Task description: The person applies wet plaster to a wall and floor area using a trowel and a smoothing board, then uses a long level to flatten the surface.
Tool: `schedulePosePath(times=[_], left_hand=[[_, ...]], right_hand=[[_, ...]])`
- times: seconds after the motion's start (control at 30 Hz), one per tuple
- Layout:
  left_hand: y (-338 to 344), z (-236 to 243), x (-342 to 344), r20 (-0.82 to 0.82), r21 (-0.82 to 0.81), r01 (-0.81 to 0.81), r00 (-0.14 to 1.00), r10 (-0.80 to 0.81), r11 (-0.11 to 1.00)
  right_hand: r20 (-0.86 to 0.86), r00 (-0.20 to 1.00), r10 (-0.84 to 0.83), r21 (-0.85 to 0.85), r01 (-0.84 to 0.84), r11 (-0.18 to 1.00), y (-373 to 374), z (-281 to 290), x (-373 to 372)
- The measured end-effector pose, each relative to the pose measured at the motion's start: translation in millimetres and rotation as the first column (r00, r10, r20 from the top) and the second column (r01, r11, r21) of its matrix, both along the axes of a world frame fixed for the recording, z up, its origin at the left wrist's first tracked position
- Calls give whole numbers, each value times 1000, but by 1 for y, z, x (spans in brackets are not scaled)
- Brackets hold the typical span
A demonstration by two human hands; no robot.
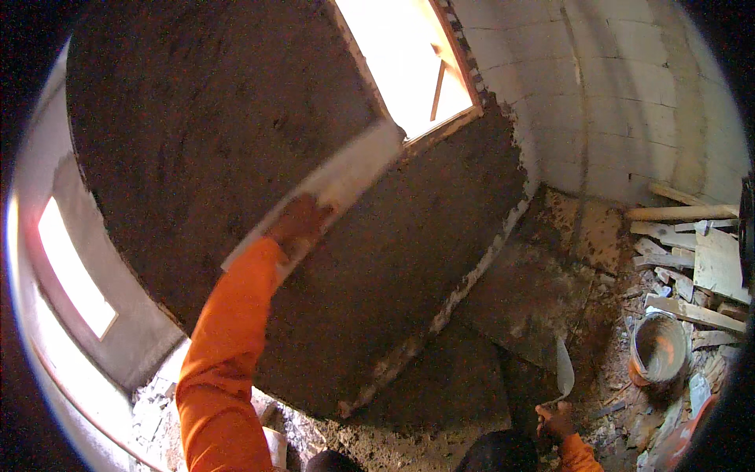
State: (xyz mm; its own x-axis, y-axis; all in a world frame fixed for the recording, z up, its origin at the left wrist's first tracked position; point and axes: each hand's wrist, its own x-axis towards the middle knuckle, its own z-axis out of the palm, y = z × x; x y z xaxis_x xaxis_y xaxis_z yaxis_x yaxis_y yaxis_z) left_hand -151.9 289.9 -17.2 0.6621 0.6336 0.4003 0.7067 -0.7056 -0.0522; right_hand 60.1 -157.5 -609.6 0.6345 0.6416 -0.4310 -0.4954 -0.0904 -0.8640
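Observation:
A long pale plastering float (pixel 362 161) lies slantwise against the dark, freshly plastered wall (pixel 189 141). My left hand (pixel 300 224) is closed around its middle, and the float's upper end reaches the lower corner of the window opening (pixel 405 55). Motion slightly blurs the float. Down at the lower right, my right hand (pixel 557 421) grips a trowel (pixel 565 370) by its handle, the blade pointing up and away from me. The trowel is apart from the wall. Both forearms wear orange sleeves.
At the right, a mortar-stained bucket (pixel 659 350) stands among rubble and broken wood scraps (pixel 692 311). Bare block wall (pixel 605 102) rises behind them. Flat boards (pixel 527 295) lie at the plastered wall's foot. A second window (pixel 75 267) is at the far left.

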Motion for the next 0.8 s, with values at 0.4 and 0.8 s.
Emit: schedulePosePath(times=[0.4, 0.8], left_hand=[[21, 82, -13, -56, 351, -170, 978, 202, 921], [-65, -326, -155, 210, -647, -10, 959, 191, 763]], right_hand=[[-241, 960, 145, 81, -129, 988, 16, 45, -15], [401, 841, 364, -80, -363, 928, -12, 16, -53]])
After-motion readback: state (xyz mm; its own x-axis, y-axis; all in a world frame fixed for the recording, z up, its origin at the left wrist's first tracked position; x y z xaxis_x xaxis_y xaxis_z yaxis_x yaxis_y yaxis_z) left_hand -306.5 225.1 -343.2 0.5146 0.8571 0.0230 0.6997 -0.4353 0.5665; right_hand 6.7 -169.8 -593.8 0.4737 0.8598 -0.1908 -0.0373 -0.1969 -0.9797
